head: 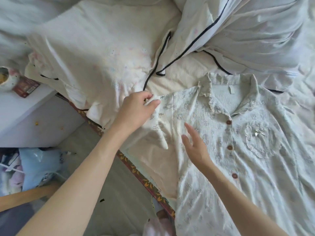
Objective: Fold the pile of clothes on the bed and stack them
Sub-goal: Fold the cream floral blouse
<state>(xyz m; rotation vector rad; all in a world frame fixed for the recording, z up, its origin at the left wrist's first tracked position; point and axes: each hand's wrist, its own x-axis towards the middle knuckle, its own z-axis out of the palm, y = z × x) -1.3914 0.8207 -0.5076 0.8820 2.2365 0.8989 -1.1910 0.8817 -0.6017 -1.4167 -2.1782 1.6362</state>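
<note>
So the shirt (238,133) lies flat and unfolded near the bed's (144,178) edge, left hand (136,109) pinching its sleeve, right hand (196,147) hovering open, pile (238,31) untouched.

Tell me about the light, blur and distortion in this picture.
Head view: soft, even daylight, no hard shadows; bright cream bedding looks washed out; the right hand is slightly motion-blurred, the left hand pinching the buttoned shirt sharper; wide-angle bending at the edges.

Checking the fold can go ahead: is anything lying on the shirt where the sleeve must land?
Nothing visible does. The left hand pinches the sleeve; the right hand, open, is over the shirt front, which looks bare.
</note>
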